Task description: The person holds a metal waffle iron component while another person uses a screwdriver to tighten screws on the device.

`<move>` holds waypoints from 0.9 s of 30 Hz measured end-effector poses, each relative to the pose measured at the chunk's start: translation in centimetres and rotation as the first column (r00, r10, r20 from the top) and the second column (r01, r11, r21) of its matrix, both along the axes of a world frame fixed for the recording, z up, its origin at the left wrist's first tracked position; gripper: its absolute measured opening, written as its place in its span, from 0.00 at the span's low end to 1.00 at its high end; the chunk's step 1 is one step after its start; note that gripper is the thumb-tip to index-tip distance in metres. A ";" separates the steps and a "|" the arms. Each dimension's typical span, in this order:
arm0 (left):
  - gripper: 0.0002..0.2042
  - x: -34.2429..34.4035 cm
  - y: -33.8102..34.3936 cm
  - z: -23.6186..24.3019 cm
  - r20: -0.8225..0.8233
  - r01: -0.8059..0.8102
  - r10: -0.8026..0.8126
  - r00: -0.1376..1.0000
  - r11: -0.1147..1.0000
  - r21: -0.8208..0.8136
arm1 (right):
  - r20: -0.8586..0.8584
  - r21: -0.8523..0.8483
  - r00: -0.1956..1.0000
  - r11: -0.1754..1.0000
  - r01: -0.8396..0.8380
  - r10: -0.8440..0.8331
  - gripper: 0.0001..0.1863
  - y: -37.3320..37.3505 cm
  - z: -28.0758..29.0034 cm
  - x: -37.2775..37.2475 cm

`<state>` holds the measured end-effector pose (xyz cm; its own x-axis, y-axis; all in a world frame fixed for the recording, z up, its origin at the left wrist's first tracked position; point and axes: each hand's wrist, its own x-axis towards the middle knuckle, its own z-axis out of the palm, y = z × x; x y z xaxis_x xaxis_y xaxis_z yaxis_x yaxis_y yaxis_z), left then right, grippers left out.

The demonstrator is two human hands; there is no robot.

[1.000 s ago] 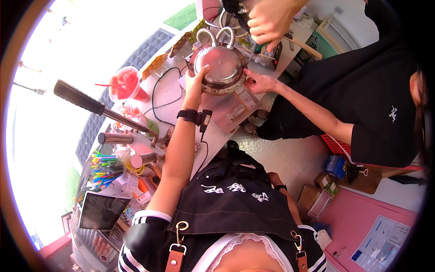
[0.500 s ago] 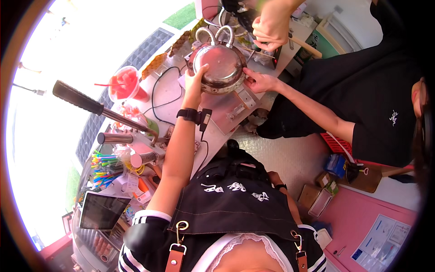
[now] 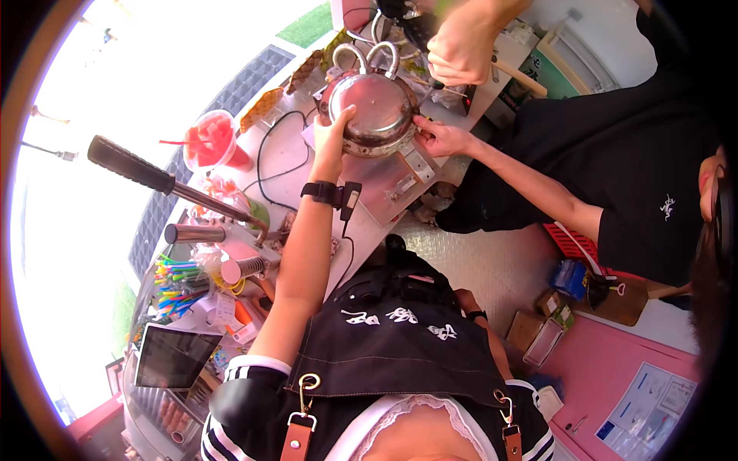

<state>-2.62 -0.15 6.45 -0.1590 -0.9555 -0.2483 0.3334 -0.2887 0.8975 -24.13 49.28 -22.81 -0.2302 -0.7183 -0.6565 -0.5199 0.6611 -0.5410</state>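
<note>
A round, dull metal housing with two bent metal tubes on its far side stands over the worktop. My left hand grips its near left side, thumb laid over the shiny face; a black band with a small dark box is on that wrist. A co-worker's hand pinches at the right rim of the housing. The co-worker's other hand, closed, is held above and right of it; what it holds is mostly hidden. My right hand hangs low beside my black apron, its fingers largely hidden.
A lever press with a black grip juts up at the left. Near it stand a cup of red drink, colourful straws and a dark screen. A black cable loops across the worktop. The co-worker stands at the right.
The co-worker's upper hand has shifted slightly and turned, and the green handle and shaft seen below it before are now hidden. My left hand keeps its hold on the metal housing.
</note>
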 end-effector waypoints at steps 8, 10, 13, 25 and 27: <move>0.29 -0.4 -0.9 -1.2 -0.053 0.018 -0.020 0.998 0.999 -0.035 | -0.006 -0.174 0.996 0.981 -0.091 0.091 0.12 2.0 -3.6 -1.2; 0.29 -0.7 -0.8 -1.4 -0.066 0.037 -0.039 0.997 0.999 -0.034 | 0.048 -0.351 0.996 0.935 -0.054 0.076 0.12 2.2 -4.1 -0.9; 0.29 0.0 -0.1 -0.7 -0.061 -0.013 0.011 0.998 1.000 -0.022 | 0.030 0.020 1.000 1.000 0.006 -0.007 0.15 -0.2 -0.7 0.0; 0.30 -0.3 -0.2 -0.6 -0.016 -0.038 0.037 0.999 0.998 -0.042 | -0.024 0.078 1.000 0.997 0.002 0.000 0.16 -0.8 1.2 0.2; 0.31 -0.7 0.0 -0.4 -0.025 -0.047 0.046 0.999 0.998 -0.031 | -0.122 0.031 0.971 0.979 -0.203 0.205 0.16 -0.1 0.0 -0.3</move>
<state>-3.31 -0.14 6.04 -0.1200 -0.9693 -0.2145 0.3679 -0.2441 0.8973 -24.44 49.16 -22.79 -0.1600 -0.7464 -0.6460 -0.7069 0.5434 -0.4527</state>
